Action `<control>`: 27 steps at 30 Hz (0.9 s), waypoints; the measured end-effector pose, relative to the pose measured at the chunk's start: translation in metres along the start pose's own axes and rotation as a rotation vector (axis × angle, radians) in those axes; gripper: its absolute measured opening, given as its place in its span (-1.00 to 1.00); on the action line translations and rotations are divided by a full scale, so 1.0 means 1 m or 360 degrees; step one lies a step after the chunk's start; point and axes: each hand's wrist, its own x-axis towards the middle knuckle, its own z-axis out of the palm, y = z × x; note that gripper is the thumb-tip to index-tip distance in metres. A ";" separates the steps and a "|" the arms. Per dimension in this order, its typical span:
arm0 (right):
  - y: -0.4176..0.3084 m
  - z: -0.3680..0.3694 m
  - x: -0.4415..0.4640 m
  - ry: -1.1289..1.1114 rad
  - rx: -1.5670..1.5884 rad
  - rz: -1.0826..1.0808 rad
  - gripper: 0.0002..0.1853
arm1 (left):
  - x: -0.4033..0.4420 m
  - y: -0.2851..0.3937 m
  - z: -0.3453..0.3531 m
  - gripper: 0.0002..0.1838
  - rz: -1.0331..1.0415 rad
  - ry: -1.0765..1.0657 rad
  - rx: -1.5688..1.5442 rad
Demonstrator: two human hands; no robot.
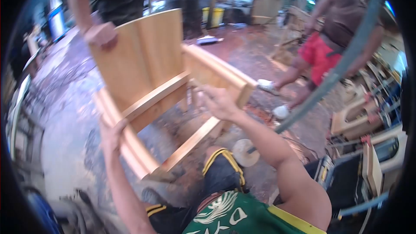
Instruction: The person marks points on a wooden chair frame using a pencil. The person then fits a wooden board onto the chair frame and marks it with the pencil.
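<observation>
A wooden chair frame (158, 92) stands before my knees, with a tall curved back panel (143, 52) and two thick side rails. My left hand (113, 133) is wrapped round the left side rail (136, 149). Inside the frame, my right hand (219, 103) has its fingers curled close to the right end of a crossbar (158, 95). Blur hides what those fingers hold, if anything. A second crossbar (193, 143) joins the rails at the near end.
Another person's hand (102, 35) rests on the panel's top left corner. At the right, a person in red shorts (318, 56) bends over. A grey hose or pole (333, 69) slants across the right side. Wooden parts (355, 117) lie stacked there. A round disc (246, 152) sits by my knee.
</observation>
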 end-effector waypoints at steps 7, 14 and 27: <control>0.019 0.068 0.055 -0.0243 0.0294 0.0583 -0.53 | 0.003 0.008 0.002 0.17 -0.0050 0.0042 -0.0013; -0.032 0.076 0.228 0.0269 -0.0460 -0.0405 -0.44 | -0.003 0.026 0.006 0.22 -0.0109 0.0052 -0.0027; -0.086 0.024 0.379 -0.0134 -0.0742 -0.0311 -0.68 | -0.001 0.024 0.004 0.26 -0.0173 0.0089 0.0156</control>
